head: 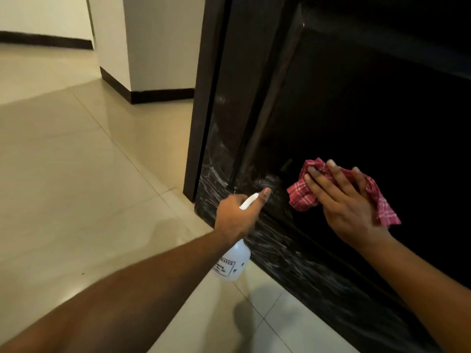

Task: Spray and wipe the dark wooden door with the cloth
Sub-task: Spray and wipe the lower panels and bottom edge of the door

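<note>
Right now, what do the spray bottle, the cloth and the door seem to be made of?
The spray bottle looks plastic: translucent white, matte, printed label. The cloth is woven fabric, probably cotton: red-and-white checks, soft crumpled folds. The door looks like dark wood or veneer, glossy: it reflects light, with whitish streaks low down.

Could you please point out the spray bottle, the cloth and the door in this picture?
spray bottle (233, 261), head view, on its white labelled body.
cloth (302, 197), head view, on its red checked left fold.
door (356, 110), head view, on the dark recessed panel.
</note>
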